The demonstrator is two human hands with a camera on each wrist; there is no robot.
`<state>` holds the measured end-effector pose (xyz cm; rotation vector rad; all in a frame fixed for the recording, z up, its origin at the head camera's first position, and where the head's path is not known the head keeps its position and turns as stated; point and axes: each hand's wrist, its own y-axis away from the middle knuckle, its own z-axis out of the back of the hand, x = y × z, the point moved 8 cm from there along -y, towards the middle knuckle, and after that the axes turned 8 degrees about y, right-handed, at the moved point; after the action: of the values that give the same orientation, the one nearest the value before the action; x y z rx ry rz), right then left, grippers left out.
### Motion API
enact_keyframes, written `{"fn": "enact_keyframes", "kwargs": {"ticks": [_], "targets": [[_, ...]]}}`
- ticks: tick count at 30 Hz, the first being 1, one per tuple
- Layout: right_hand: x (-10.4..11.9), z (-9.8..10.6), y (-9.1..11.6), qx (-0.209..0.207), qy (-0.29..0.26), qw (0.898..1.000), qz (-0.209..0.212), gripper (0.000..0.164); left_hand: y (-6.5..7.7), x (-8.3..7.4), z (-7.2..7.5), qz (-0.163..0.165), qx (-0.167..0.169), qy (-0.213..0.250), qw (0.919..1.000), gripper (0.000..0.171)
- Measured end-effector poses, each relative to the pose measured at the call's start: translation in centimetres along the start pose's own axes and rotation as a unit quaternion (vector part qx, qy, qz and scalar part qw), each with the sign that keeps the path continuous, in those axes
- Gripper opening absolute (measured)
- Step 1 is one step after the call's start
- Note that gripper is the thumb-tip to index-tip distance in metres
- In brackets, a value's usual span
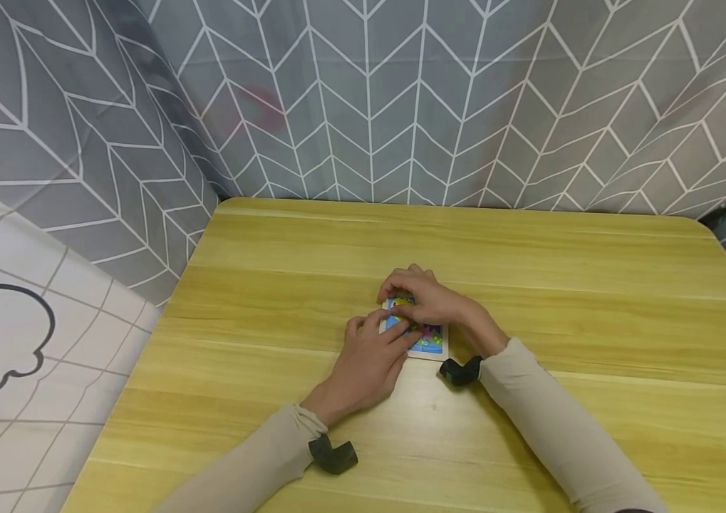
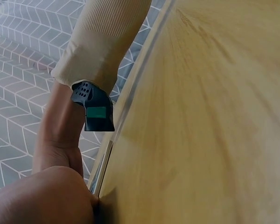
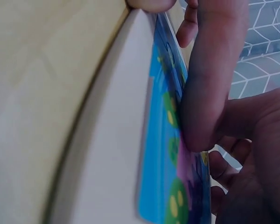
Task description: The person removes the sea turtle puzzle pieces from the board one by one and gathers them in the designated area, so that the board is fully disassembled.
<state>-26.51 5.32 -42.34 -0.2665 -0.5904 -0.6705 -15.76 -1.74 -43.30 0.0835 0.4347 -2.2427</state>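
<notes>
A small jigsaw puzzle in a pale wooden frame lies flat on the table, its picture blue with yellow, purple and green shapes. From the near left, my left hand reaches over it with fingers extended, the tips on the picture. In the right wrist view, a left finger presses on the pieces. My right hand arches over the far part, fingers curled down at the far left corner and thumb across the picture. Both hands hide much of the puzzle. The left wrist view shows the frame's edge side-on.
The wooden table extends around the hands on all sides. A grey patterned curtain hangs behind its far edge. Dark wrist mounts sit at both beige sleeves.
</notes>
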Motion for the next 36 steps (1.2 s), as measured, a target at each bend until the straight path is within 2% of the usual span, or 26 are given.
{"fn": "enact_keyframes", "kwargs": {"ticks": [18,28,36], "targets": [[-0.49,-0.23,0.01,0.01,-0.037,0.999,-0.027,0.021,-0.14,-0.1,0.15,0.001,-0.005,0.008,1.0,0.035],[-0.67,-0.2,0.06,0.0,-0.074,0.996,-0.041,0.022,-0.17,-0.01,0.19,0.007,0.002,0.013,0.9999,0.036],[-0.58,0.12,0.16,-0.011,-0.041,0.998,-0.041,0.028,-0.16,0.03,0.19,0.008,0.004,0.014,0.9999,0.037]]}}
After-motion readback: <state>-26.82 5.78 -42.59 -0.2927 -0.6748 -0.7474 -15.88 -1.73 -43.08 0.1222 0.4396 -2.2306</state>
